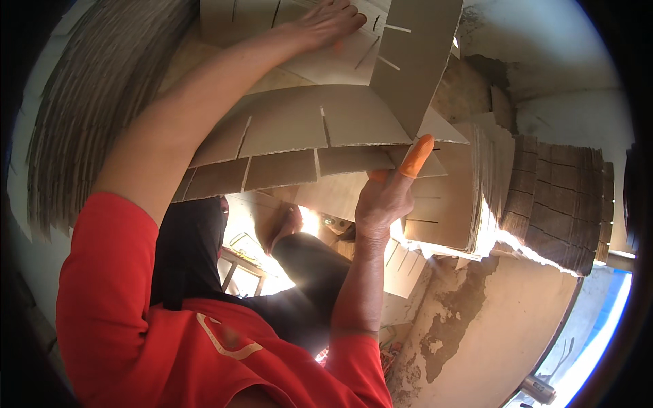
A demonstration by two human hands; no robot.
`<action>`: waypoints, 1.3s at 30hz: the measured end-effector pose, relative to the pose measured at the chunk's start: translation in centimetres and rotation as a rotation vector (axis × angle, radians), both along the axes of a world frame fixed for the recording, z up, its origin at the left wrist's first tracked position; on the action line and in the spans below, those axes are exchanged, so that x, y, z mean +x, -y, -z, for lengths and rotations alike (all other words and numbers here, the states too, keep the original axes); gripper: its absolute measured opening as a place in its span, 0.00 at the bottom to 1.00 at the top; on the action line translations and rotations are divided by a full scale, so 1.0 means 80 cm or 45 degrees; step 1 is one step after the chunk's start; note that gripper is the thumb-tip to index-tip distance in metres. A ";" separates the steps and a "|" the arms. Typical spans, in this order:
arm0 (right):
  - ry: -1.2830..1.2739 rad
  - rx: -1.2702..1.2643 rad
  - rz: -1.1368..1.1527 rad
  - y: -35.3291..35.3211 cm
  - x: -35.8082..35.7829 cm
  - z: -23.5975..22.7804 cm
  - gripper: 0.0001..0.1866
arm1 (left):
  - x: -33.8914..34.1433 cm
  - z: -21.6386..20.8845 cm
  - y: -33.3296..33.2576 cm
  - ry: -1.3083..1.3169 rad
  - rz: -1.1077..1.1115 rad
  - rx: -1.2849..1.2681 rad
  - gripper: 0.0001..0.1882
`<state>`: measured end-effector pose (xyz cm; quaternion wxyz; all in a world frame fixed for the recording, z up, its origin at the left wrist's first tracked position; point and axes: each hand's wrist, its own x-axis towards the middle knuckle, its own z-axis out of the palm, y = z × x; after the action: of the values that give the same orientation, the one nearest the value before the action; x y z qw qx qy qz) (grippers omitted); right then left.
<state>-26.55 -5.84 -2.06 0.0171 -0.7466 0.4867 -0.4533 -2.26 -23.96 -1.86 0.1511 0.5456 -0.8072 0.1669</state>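
Note:
My right hand (384, 204) grips the near edge of a set of slotted cardboard strips (286, 121), with orange finger covers on the thumb and a finger. Two long strips lie roughly parallel, the lower strip (279, 170) just beneath. A wider slotted cardboard piece (416, 64) stands upright across their right end. At the far side, my left hand (330, 24) reaches over a slotted cardboard sheet (333, 64), its fingers bent and its thumb apart. An orange cover shows on its thumb, blurred. Whether its fingertips press on the sheet is hard to see.
A tall stack of cardboard (102, 102) rises at the left. Stacked sheets (469, 183) and bundled slotted pieces (554, 204) stand at the right, before a wall (503, 326) with peeling patches. Bright light comes from below, beside my dark-clothed leg (313, 265).

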 end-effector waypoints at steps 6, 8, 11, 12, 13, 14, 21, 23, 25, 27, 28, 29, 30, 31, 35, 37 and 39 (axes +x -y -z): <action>0.027 -0.012 0.006 0.001 -0.007 0.008 0.41 | 0.001 -0.013 -0.006 -0.064 0.183 0.009 0.10; 0.057 -0.063 -0.026 0.002 -0.002 0.006 0.41 | 0.015 -0.002 -0.007 0.019 0.398 -0.295 0.09; 0.046 -0.009 -0.051 -0.001 -0.006 0.003 0.41 | 0.010 0.004 -0.016 -0.048 0.412 -0.303 0.09; 0.037 -0.014 -0.040 -0.002 -0.007 0.003 0.41 | 0.008 0.003 -0.019 -0.075 0.393 -0.319 0.09; 0.028 -0.019 -0.029 -0.002 -0.007 0.003 0.41 | 0.007 0.003 -0.021 -0.101 0.373 -0.334 0.10; 0.019 -0.023 -0.018 -0.003 -0.007 0.003 0.41 | 0.005 0.002 -0.024 -0.127 0.354 -0.350 0.10; 0.049 0.080 -0.005 -0.002 -0.005 0.000 0.41 | -0.005 -0.012 -0.037 -0.134 0.453 -0.323 0.07; 0.029 0.071 -0.013 -0.001 -0.008 0.004 0.41 | -0.010 -0.013 -0.041 -0.210 0.501 -0.321 0.07; 0.025 0.051 -0.025 -0.002 -0.009 0.003 0.41 | -0.011 -0.017 -0.045 -0.212 0.512 -0.328 0.07; 0.033 0.047 -0.035 -0.004 -0.008 0.001 0.41 | -0.012 -0.021 -0.050 -0.231 0.516 -0.325 0.07; 0.042 0.053 -0.039 -0.005 -0.008 0.000 0.41 | -0.013 -0.024 -0.054 -0.249 0.513 -0.319 0.07; 0.052 0.058 -0.041 -0.006 -0.008 -0.002 0.41 | -0.014 -0.026 -0.057 -0.267 0.512 -0.313 0.07; 0.007 0.040 -0.044 -0.007 -0.009 -0.005 0.41 | -0.017 -0.027 -0.062 -0.302 0.510 -0.287 0.07; -0.037 0.022 -0.045 -0.007 -0.013 -0.008 0.42 | -0.020 -0.029 -0.067 -0.338 0.508 -0.261 0.08; -0.098 0.091 0.018 -0.025 -0.015 -0.026 0.44 | -0.027 -0.032 -0.077 -0.293 0.504 -0.174 0.10; -0.088 0.066 0.034 -0.037 -0.016 -0.024 0.45 | -0.026 -0.020 -0.079 -0.544 0.447 0.087 0.10; -0.053 0.070 0.036 -0.049 -0.021 -0.020 0.45 | -0.032 -0.021 -0.083 -0.599 0.492 0.152 0.10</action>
<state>-28.19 -1.94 -0.48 0.0210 -0.7482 0.5096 -0.4243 -4.86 -17.32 -0.19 0.3303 0.4136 -0.8473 -0.0436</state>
